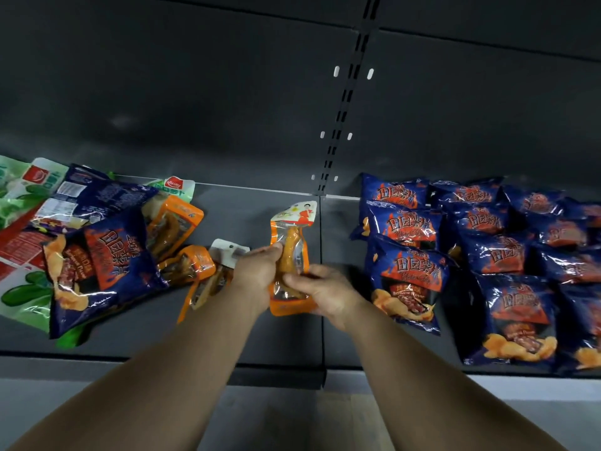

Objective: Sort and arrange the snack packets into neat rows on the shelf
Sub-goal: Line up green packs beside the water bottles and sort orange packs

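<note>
Both forearms extended forward, left grip [260, 271] and right grip [325, 292] curled, thumbs inward

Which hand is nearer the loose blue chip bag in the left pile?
Left. The left hand grips the orange packet on the side toward the loose blue chip bag; the right hand holds its far side.

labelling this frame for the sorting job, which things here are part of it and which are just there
Part of the job:
- orange packet, gripped by left hand and right hand
- loose orange packets
- blue chip bags in rows
- stray blue chip bag
- green packets
- shelf

Just there:
- slotted upright
- back panel
</note>
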Tool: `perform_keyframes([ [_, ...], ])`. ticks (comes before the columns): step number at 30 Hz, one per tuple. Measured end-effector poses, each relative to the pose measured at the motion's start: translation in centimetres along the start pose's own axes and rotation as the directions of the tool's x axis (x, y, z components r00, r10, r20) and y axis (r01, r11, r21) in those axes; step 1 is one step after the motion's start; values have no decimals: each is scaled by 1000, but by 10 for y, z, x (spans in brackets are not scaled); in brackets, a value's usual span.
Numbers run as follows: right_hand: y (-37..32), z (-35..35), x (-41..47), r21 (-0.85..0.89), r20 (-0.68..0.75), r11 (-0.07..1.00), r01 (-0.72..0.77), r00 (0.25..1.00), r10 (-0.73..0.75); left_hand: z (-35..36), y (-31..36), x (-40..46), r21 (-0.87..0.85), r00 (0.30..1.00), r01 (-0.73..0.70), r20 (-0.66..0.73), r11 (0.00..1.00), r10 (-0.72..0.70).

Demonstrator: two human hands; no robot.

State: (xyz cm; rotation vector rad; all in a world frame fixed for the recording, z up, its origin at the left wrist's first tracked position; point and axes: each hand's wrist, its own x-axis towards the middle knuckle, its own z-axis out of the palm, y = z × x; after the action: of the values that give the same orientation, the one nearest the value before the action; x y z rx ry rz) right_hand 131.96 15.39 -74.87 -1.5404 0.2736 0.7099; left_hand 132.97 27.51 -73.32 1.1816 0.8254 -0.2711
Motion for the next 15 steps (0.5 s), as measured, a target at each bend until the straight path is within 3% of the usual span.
perform_keyframes([
  [7, 2, 3, 7, -60, -54, 993, 100, 993, -103, 3, 0, 5, -45, 999, 30, 25, 999, -29],
  [15, -18, -14, 29, -18, -188, 985, 174, 967, -174, 10, 7, 14, 67, 979, -101, 185, 993, 87],
])
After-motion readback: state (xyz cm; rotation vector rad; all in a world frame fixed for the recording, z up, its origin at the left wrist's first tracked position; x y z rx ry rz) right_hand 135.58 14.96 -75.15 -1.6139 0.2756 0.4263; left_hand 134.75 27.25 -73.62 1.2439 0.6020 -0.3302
